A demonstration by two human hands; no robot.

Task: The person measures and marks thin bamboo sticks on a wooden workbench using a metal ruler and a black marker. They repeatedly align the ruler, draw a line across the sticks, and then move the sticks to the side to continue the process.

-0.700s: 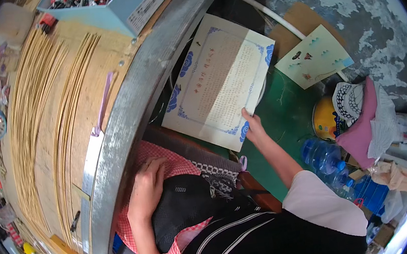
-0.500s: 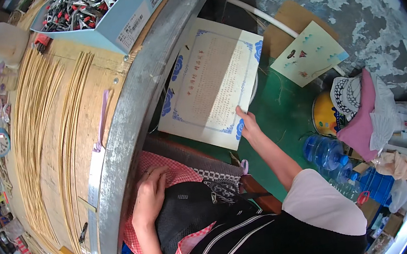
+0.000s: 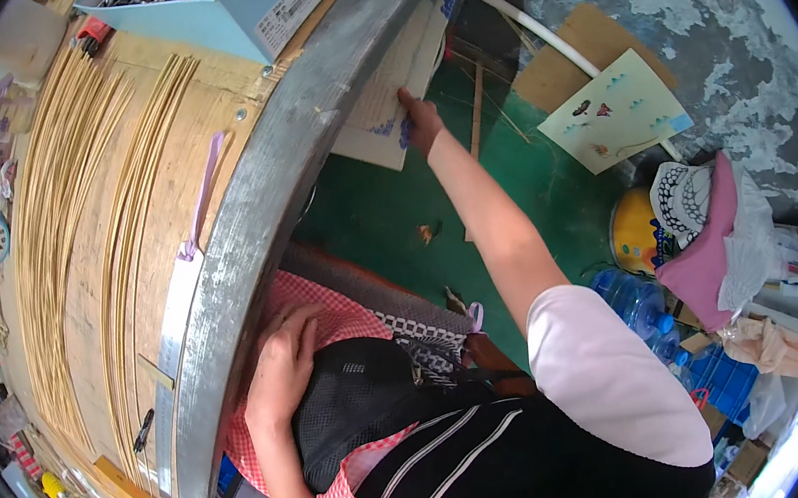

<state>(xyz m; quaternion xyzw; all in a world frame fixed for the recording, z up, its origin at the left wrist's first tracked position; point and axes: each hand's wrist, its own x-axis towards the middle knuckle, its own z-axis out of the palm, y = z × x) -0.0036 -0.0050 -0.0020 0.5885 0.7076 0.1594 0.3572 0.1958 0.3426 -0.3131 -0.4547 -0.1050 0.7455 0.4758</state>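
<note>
My right hand (image 3: 421,121) reaches far forward and grips the near edge of a flat white printed board (image 3: 378,109) with blue flower corners. Much of that board is hidden beneath the grey metal table edge (image 3: 246,202). My left hand (image 3: 283,356) rests on the red-and-white checked cloth (image 3: 326,301) at my lap, fingers loosely bent and holding nothing. Beside it lies a black mesh bag (image 3: 352,402). On the table, a metal ruler (image 3: 179,308) with a purple ribbon lies near the edge.
Long thin bamboo strips (image 3: 60,258) cover the wooden tabletop (image 3: 153,159). A light-blue box of clips (image 3: 240,16) stands at the far edge. On the floor are a patterned card (image 3: 612,112), a yellow tin (image 3: 631,232), a pink cloth (image 3: 715,257) and large blue bottles (image 3: 631,301).
My right hand has moved forward and left, carrying the printed board partly under the table. Green floor now shows where it was. My left hand stays on the cloth.
</note>
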